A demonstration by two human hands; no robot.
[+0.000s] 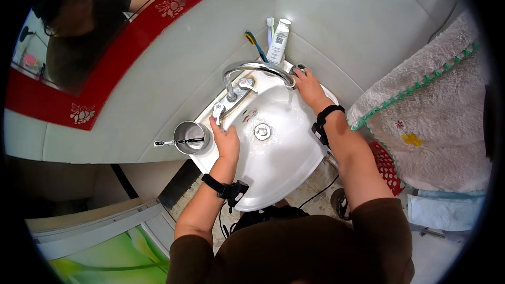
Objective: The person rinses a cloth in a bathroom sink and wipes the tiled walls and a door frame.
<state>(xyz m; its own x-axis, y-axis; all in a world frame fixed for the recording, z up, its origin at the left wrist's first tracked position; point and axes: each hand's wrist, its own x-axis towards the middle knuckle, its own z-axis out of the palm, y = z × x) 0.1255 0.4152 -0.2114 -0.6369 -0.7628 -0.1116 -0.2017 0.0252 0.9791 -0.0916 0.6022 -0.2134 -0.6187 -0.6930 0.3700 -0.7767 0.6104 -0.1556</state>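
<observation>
My left hand (227, 139) is at the near-left tap handle (219, 109), its fingers closed about the white lever. A curved chrome spout (258, 66) rises from the tap base and arches over the white washbasin (284, 165). At the basin's back right corner, my right hand (309, 88) has its fingers bent over a small, dark, shiny thing (300, 68), mostly covered by them. The second tap handle (246, 82) stands between the hands, untouched. Wet glints surround the round metal drain plug (262, 131).
A metal cup (184, 130) with a black-and-white toothbrush (169, 142) across it stands on the basin's left edge. A white tube (279, 42) and toothbrushes (256, 47) stand in the back corner. Right hangs a towel (426, 110); a red-framed mirror (113, 68) is left.
</observation>
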